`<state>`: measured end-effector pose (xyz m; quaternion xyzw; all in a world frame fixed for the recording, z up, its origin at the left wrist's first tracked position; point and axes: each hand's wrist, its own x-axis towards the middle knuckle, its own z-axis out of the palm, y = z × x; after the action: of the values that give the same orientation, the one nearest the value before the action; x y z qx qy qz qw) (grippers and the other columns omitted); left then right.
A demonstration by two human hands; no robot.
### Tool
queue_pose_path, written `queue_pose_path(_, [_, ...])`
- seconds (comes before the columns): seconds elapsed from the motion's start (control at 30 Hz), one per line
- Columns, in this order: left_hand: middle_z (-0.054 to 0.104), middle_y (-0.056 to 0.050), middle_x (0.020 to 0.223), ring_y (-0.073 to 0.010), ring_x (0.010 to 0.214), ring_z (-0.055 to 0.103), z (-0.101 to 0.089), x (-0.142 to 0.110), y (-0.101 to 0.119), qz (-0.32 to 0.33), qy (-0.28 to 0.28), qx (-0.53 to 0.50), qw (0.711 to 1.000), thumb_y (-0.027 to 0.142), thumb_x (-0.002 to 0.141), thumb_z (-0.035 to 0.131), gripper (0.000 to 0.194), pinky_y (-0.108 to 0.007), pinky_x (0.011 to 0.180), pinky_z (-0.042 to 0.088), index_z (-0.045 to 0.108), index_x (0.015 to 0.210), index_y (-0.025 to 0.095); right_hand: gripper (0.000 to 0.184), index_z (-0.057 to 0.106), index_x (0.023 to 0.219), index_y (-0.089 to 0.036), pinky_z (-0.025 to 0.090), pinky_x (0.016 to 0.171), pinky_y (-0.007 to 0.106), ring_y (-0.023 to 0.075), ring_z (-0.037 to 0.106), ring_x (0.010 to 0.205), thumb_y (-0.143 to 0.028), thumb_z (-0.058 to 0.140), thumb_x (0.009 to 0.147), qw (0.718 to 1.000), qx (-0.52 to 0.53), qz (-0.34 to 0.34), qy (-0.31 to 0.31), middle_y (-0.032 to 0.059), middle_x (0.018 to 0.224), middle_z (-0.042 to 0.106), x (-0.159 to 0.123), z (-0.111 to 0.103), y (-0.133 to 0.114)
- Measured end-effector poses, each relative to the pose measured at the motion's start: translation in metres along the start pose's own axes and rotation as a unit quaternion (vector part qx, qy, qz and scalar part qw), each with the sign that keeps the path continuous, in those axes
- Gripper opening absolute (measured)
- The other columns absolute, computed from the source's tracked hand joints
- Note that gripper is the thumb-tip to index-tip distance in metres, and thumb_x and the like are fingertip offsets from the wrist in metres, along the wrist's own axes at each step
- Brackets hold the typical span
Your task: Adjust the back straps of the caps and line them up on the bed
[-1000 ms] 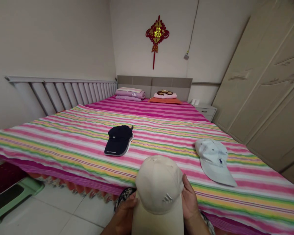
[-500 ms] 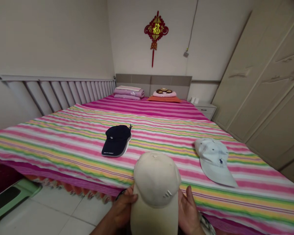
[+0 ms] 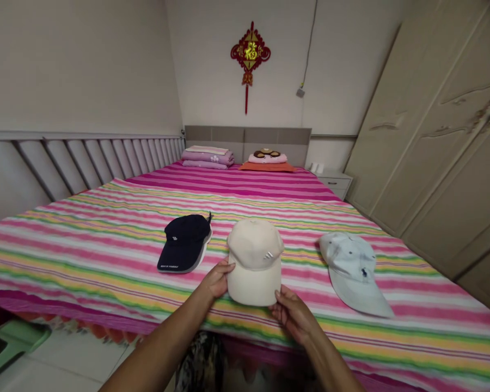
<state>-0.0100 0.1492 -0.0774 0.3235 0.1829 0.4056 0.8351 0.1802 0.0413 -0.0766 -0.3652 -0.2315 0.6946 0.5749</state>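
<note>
A cream baseball cap (image 3: 255, 261) with a small stripe logo is between my hands, over the striped bed sheet (image 3: 118, 239), brim towards me. My left hand (image 3: 218, 279) is closed on the left edge of its brim, thumb on top. At the brim's front right corner, my right hand (image 3: 291, 311) pinches the edge between thumb and fingers. To the left lies a navy baseball cap (image 3: 185, 242), its brim pointing to the front left. A pale blue baseball cap (image 3: 353, 272) rests on the right, tilted, brim towards the front right.
Folded purple bedding (image 3: 208, 158) and a pink folded pile (image 3: 267, 158) sit by the headboard (image 3: 277, 139). A white rail (image 3: 118, 155) runs along the left. On the right stand a bedside cabinet (image 3: 335, 182) and a wardrobe (image 3: 428, 147). A green stool (image 3: 16, 340) is at lower left.
Both hands have moved forward with the cream cap, from near my body to over the bed between the other two caps. My right hand has gone from spread fingers to pinching the brim.
</note>
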Motion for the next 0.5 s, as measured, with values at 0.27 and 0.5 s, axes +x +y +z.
queue_pose_path(0.27, [0.068, -0.006, 0.079, -0.0158, 0.069, 0.062, -0.022, 0.064, 0.004, 0.052, 0.124, 0.087, 0.987, 0.009, 0.051, 0.072, 0.04, -0.026, 0.069, 0.045, 0.06, 0.089, 0.013, 0.007, 0.054, 0.077, -0.013, 0.045, 0.041, 0.016, 0.0099, 0.057, 0.041, -0.01, 0.06, 0.074, 0.997, -0.017, 0.021, 0.069, 0.0001, 0.046, 0.06, 0.066, -0.016, -0.01])
queue_pose_path(0.5, [0.067, -0.007, 0.077, -0.0172, 0.065, 0.06, -0.021, 0.075, 0.003, 0.089, 0.16, 0.129, 0.975, 0.014, 0.041, 0.076, 0.051, -0.027, 0.065, 0.044, 0.061, 0.09, 0.01, 0.007, 0.055, 0.077, -0.011, 0.048, 0.045, 0.02, 0.0079, 0.057, 0.045, -0.014, 0.052, 0.082, 0.994, -0.033, 0.035, 0.094, -0.0044, 0.055, 0.06, 0.076, -0.02, -0.003])
